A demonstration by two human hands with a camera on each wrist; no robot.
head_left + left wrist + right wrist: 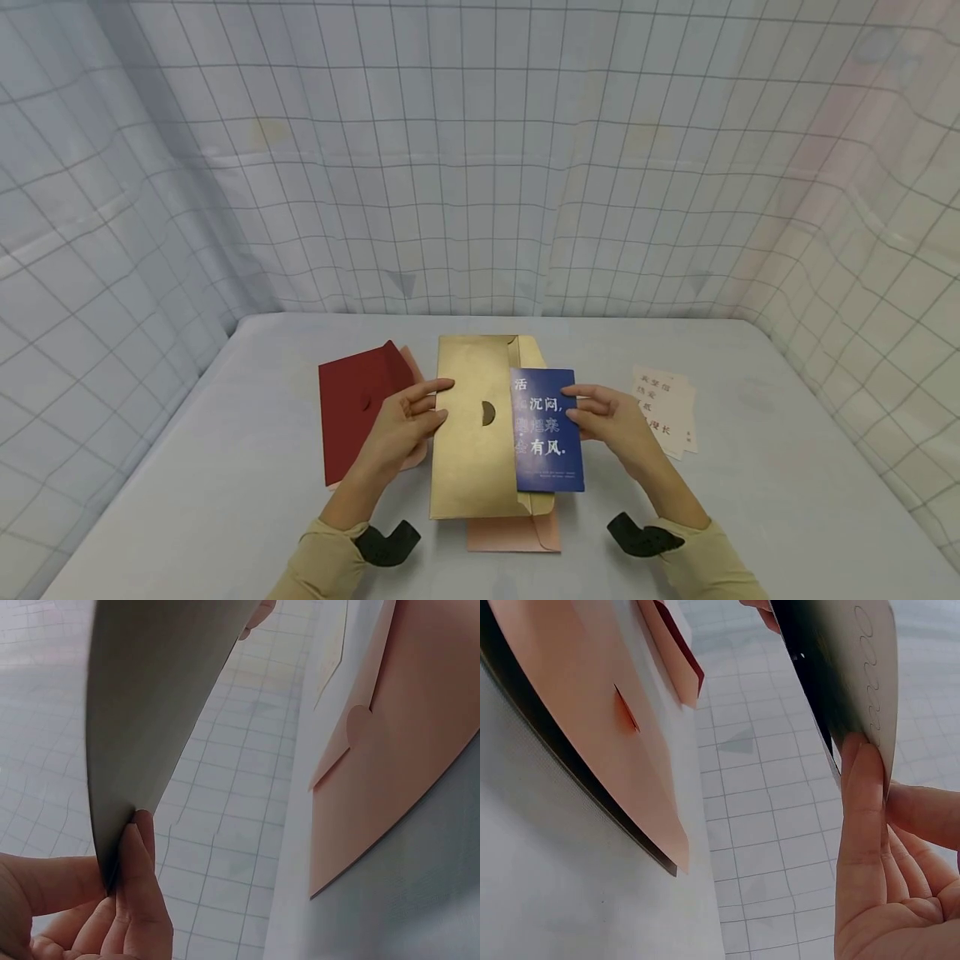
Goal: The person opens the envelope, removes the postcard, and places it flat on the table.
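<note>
Blue card (547,433): in R fingers (864,799), pinched at its R edge; its L edge is at the mouth of gold env (472,458), can't tell how far in. Gold env pinched at its L edge by L fingers (142,885), spans the gap btwn L & R fingers, held up off tabletop (225,500).

Risks (my read): card out of line w/ mouth → corner prob. snags pocket edge, creases. Flap (534,354) is behind card, just L of R fingers; could fold or catch if card presses on it. L hold is edge-only & env looks thin, so a hard shove from R fingers may buckle it or twist it loose. R fingers letting go too early → card might slip out, prob. onto pink env (513,540) below, on near side of both sets of fingers.

Further out: red env (345,421) atop 2nd pink env (411,364), just L of L fingers; a low L arm could drag them. Off-white cards (681,417) R of R fingers; a wide R swing could scatter them.
</note>
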